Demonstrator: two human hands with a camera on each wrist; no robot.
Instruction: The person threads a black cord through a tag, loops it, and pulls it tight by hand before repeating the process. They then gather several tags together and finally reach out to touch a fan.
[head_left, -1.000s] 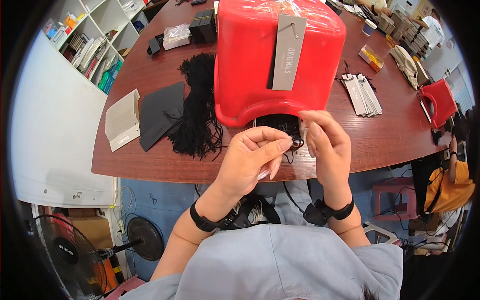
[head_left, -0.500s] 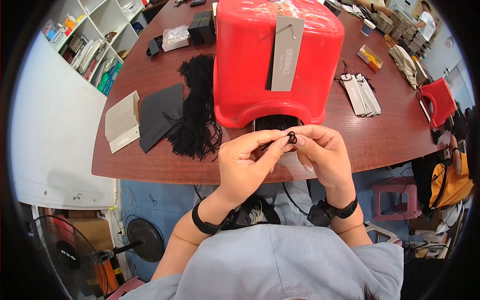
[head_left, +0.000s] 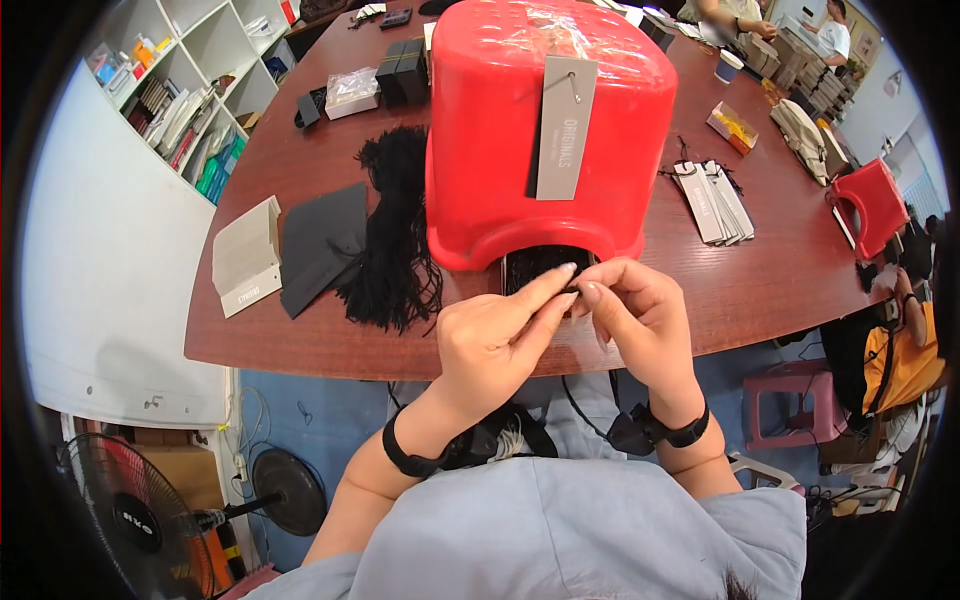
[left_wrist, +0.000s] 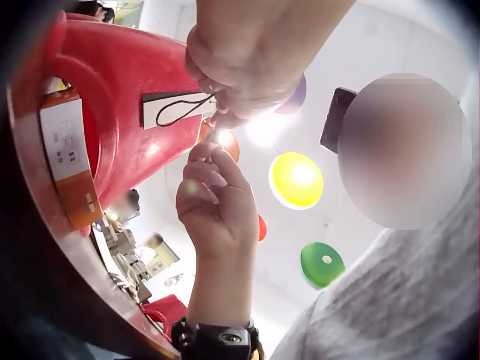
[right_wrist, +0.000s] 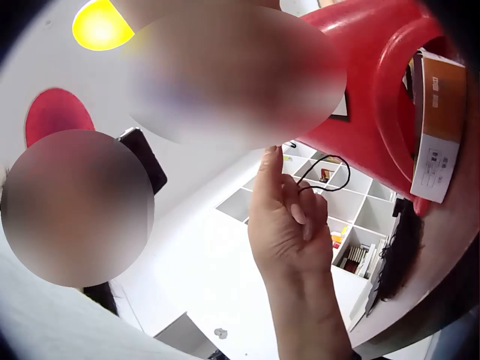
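Note:
In the head view my left hand [head_left: 490, 335] and right hand [head_left: 645, 315] meet at the fingertips in front of a red stool [head_left: 480, 130]. Between them they pinch a thin black cord [head_left: 572, 290], mostly covered by the fingers. A loop of the cord [right_wrist: 349, 174] dangles below the left fingers in the right wrist view. Under the stool's arch is a box of black strands [head_left: 535, 268], just beyond my fingertips. A grey tag marked ORIGINALS [head_left: 567, 130] hangs on the stool's side.
Left of the stool lie a bundle of black cords [head_left: 395, 240], black cards [head_left: 325, 240] and grey cards [head_left: 247, 250]. To the right are corded tags [head_left: 712, 205], a small open box [head_left: 733, 128] and a paper cup [head_left: 728, 67].
A second ago my fingertips were apart; they came together with a small black loop showing between them. Now that loop is mostly hidden and my left index finger reaches out straighter.

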